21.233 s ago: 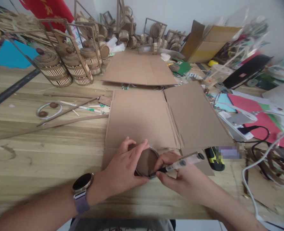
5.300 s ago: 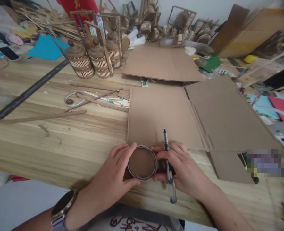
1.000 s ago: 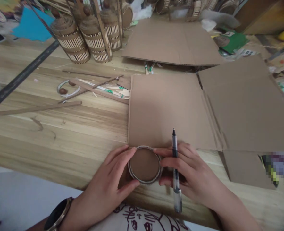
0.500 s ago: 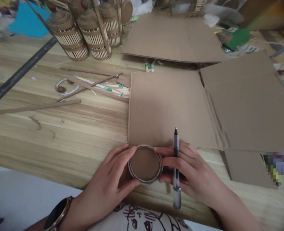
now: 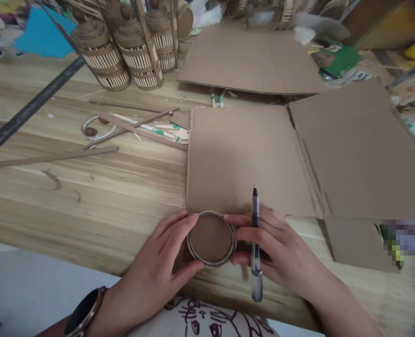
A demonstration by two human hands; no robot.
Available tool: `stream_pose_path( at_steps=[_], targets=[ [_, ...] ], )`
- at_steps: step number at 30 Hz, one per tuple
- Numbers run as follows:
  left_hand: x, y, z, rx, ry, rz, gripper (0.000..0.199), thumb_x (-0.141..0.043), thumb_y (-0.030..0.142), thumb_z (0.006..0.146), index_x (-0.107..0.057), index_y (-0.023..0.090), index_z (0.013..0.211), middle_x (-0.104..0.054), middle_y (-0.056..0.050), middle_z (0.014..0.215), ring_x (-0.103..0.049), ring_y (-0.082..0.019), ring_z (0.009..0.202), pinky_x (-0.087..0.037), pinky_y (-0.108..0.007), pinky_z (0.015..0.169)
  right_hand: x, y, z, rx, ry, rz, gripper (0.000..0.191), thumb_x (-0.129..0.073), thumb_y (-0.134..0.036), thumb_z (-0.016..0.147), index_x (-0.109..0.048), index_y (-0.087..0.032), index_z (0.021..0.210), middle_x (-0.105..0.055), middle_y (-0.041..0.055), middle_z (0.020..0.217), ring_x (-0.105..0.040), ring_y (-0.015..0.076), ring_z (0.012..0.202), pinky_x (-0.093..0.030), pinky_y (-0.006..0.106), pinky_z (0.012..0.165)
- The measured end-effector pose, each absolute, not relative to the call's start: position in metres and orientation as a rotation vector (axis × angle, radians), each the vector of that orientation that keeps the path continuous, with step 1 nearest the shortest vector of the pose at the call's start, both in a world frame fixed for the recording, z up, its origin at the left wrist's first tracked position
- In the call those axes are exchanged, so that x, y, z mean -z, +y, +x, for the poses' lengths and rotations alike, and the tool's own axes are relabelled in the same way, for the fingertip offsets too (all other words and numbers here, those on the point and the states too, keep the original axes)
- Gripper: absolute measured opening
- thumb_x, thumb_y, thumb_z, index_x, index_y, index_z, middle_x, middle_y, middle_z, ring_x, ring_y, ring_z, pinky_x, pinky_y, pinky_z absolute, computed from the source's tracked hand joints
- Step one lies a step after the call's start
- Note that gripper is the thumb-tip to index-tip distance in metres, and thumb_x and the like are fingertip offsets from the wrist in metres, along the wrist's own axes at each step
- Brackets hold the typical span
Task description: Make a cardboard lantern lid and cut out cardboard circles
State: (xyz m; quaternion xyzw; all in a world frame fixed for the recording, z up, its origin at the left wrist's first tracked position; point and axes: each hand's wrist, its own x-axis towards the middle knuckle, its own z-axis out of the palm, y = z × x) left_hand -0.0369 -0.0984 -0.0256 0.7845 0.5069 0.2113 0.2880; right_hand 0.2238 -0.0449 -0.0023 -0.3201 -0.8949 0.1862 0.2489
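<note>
My left hand (image 5: pixel 170 252) curls round the left side of a round brown cardboard piece (image 5: pixel 211 238) with a raised pale rim, fingertips at its top edge and thumb at its lower edge. Fingers of my right hand (image 5: pixel 274 245) press on its right side. A pen (image 5: pixel 255 220) with a clear end also sits across the fingers of my right hand, its tip pointing away from me. Just beyond the round piece, a flat cardboard sheet (image 5: pixel 239 154) lies on the wooden table (image 5: pixel 140 173). The underside of the round piece is hidden.
More cardboard panels (image 5: pixel 358 154) lie to the right, with another sheet (image 5: pixel 253 56) at the back. Lantern-like stick cylinders (image 5: pixel 137 58) stand back left. Thin strips (image 5: pixel 123 126), a white ring (image 5: pixel 88 135) and a dark metal bar (image 5: pixel 32 107) lie on the left.
Both hands keep their hold on the round piece. The pen and the cardboard at the right appear shifted slightly left, along with a small shift of the view.
</note>
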Motion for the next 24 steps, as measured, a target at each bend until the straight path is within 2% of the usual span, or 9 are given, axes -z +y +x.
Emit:
stream_pose_path(
  at_steps=[24],
  targets=[
    [0.0281, -0.0967, -0.0362, -0.566, 1.347, 2.149, 0.062, -0.059, 0.032, 0.094, -0.028, 0.024, 0.147, -0.053, -0.011, 0.144, -0.046, -0.028, 0.135, -0.047, -0.048, 0.109, 0.0064, -0.0456, 0.2242, -0.491, -2.441, -0.872, 0.013, -0.058, -0.034, 0.098, -0.059, -0.022, 0.103, -0.075, 0.0113, 0.115, -0.070, 0.0251, 0.097, -0.052, 0.042, 0.083]
  ],
)
